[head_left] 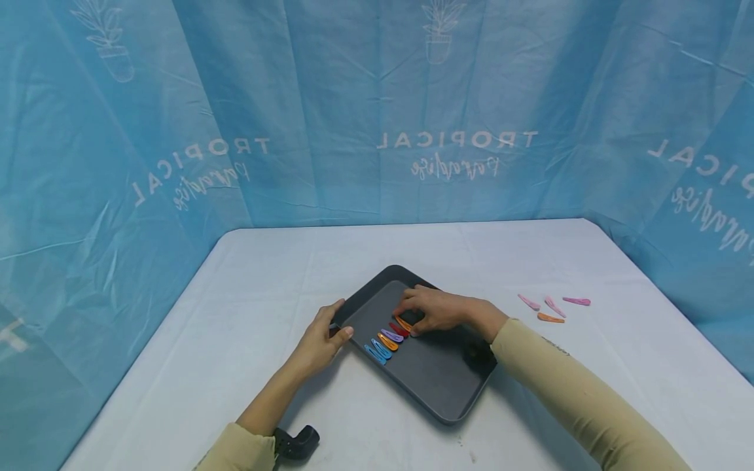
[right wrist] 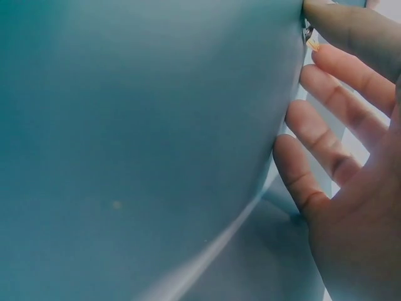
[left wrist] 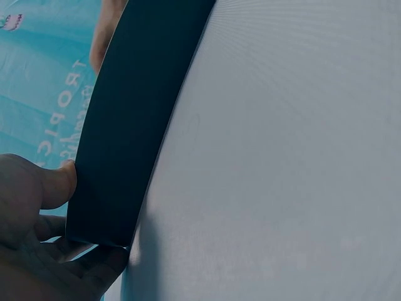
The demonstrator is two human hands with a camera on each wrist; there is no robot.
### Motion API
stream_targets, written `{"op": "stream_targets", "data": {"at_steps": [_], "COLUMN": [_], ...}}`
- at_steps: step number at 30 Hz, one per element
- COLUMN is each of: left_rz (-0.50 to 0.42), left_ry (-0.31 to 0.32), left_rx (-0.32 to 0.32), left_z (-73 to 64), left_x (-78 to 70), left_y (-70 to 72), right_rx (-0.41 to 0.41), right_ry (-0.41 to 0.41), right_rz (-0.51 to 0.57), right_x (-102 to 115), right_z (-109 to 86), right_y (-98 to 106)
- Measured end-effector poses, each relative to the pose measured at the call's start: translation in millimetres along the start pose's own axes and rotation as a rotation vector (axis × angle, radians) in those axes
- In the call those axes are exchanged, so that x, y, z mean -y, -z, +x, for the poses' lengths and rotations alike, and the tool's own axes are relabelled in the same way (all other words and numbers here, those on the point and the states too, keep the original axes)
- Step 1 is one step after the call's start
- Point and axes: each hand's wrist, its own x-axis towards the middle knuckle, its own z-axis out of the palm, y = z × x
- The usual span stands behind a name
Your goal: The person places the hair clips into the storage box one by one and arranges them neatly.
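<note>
A dark grey baking tray [head_left: 438, 386] lies at a slant on the white table. At its left corner my left hand [head_left: 321, 340] grips the rim, thumb over the edge and fingers outside; the left wrist view shows the tray's outer wall [left wrist: 131, 125] held this way. Over the tray, my right hand [head_left: 438, 309] pinches an orange snap hair clip [head_left: 404, 324] between thumb and fingers. Beside it along the tray's left side lie a red clip [head_left: 398, 330], a purple clip [head_left: 392, 336], another orange clip [head_left: 387, 341] and blue clips [head_left: 381, 348] in a row.
Right of the tray, pink hair clips [head_left: 554, 306] and an orange one [head_left: 550, 318] lie loose on the white tablecloth [head_left: 283, 275]. A black curved object [head_left: 302, 443] is by the left wrist. Blue printed curtains [head_left: 330, 176] surround the table.
</note>
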Motion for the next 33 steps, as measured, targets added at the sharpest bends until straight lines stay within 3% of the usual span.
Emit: {"op": "stream_targets", "data": {"at_steps": [14, 22, 33], "left_rz": [0.002, -0.014, -0.015], "left_ry": [0.000, 0.021, 0.015], "left_rx": [0.000, 0.007, 0.005], "left_z": [-0.3, -1.4, 0.6], "left_x": [0.3, -0.5, 0.4], "left_y": [0.4, -0.1, -0.7], "right_rx": [-0.004, -0.006, -0.161], "right_ry": [-0.008, -0.031, -0.003], "right_rz": [0.023, 0.101, 0.233], "right_x": [0, 3, -3], "right_z": [-0.9, -5.6, -39.4], "right_y": [-1, 4, 35]}}
